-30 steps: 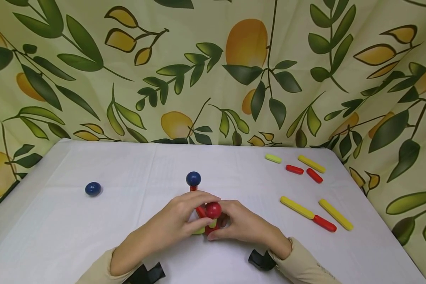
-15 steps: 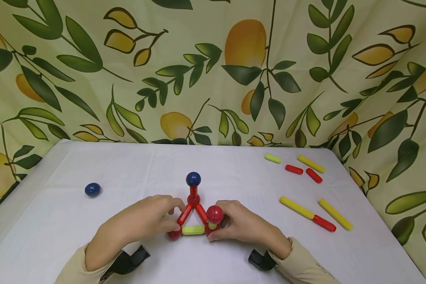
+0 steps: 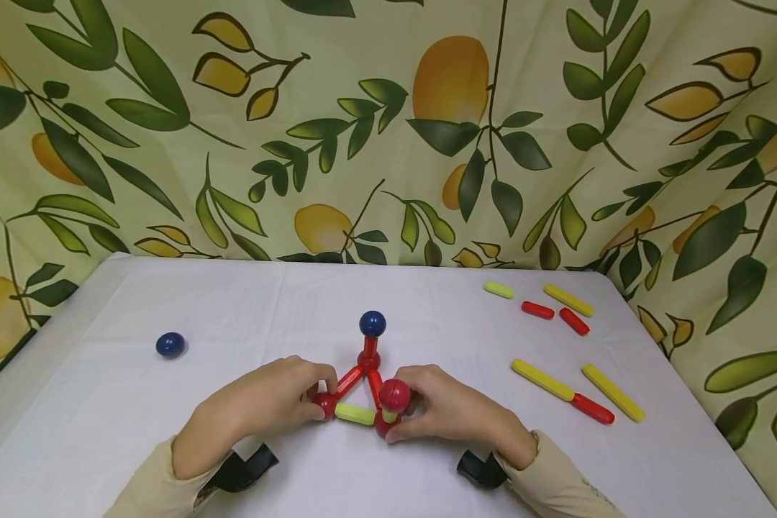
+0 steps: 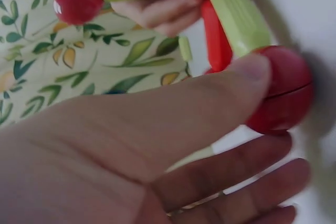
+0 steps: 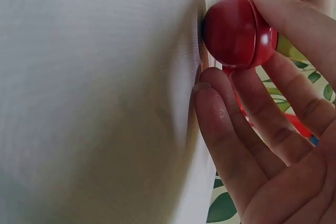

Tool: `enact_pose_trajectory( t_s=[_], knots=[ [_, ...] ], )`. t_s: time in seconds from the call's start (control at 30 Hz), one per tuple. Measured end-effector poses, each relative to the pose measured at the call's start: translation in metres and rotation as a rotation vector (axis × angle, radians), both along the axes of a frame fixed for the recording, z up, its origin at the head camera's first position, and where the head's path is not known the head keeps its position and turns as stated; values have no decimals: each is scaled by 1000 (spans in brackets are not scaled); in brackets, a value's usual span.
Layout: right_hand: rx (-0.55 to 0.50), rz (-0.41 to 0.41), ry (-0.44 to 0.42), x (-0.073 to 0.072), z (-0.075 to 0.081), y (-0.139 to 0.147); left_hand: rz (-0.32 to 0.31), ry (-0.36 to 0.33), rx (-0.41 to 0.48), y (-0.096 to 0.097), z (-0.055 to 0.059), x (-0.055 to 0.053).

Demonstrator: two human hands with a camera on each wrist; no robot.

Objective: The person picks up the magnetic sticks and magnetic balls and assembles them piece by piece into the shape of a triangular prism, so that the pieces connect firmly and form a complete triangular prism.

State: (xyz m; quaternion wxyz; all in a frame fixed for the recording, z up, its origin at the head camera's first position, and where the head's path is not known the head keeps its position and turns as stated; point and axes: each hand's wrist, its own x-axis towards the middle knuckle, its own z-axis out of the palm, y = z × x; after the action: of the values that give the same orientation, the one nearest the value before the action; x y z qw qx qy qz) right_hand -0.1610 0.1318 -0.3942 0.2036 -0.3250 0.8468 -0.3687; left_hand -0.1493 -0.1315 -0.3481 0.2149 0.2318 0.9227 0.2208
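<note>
A triangle of rods and balls lies on the white table, with two red rods [image 3: 350,382] and a lime rod [image 3: 355,414] as its sides. My left hand [image 3: 265,399] pinches the left corner's red ball [image 4: 283,88] between thumb and fingers. At the right corner my right hand [image 3: 443,406] holds the lower red ball [image 5: 233,31]. Above that corner a short lime rod stands up, topped by another red ball [image 3: 394,395]. From the far corner's red ball [image 3: 368,361], a red rod [image 3: 370,346] rises to a blue ball [image 3: 373,324].
A loose blue ball [image 3: 170,344] lies on the left. To the right are several rods: a lime one [image 3: 498,289], red ones [image 3: 537,310], yellow ones [image 3: 613,391], and a yellow rod [image 3: 542,379] end to end with a red one. A patterned cloth [image 3: 375,144] hangs behind the table.
My left hand has gone from the upright at the right corner to the left corner's ball. The triangle has turned slightly, its far corner shifting right. My right hand stays at its corner.
</note>
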Motion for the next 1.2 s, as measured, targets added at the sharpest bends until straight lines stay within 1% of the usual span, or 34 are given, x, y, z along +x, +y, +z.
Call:
enact_pose_trajectory(
  t_s=[0.13, 0.23, 0.33, 0.43, 0.5, 0.57, 0.63, 0.67, 0.77, 0.87, 1.03, 1.2],
  knots=[
    [-15, 20, -18, -1, 0, 1, -35, 35, 66, -6, -5, -9],
    [-29, 31, -41, 0, 0, 1, -43, 51, 125, -11, -9, -16],
    [-46, 53, -63, 0, -1, 1, -24, 72, 167, -14, -15, -22],
    [-59, 76, -79, 0, -2, 0, 9, 120, 179, -15, -22, -26],
    [-59, 84, -82, 0, -2, 0, 34, 160, 169, -13, -24, -26],
    [-59, 87, -84, 1, -2, -1, 51, 189, 160, -12, -24, -25],
    [-60, 90, -80, 0, -2, 0, 61, 197, 154, -11, -22, -23],
    [-64, 92, -75, 0, -2, 1, 63, 187, 154, -10, -21, -22],
    [-71, 95, -61, -2, -1, 5, 52, 141, 160, -9, -18, -18],
    [-80, 95, -41, -4, 3, 10, 32, 130, 155, -7, -18, -15],
    [-58, 59, -18, -9, 11, 19, 25, 175, 150, -6, -22, -16],
    [-14, 13, 21, -14, 18, 30, 22, 216, 188, -6, -30, -20]
  ],
)
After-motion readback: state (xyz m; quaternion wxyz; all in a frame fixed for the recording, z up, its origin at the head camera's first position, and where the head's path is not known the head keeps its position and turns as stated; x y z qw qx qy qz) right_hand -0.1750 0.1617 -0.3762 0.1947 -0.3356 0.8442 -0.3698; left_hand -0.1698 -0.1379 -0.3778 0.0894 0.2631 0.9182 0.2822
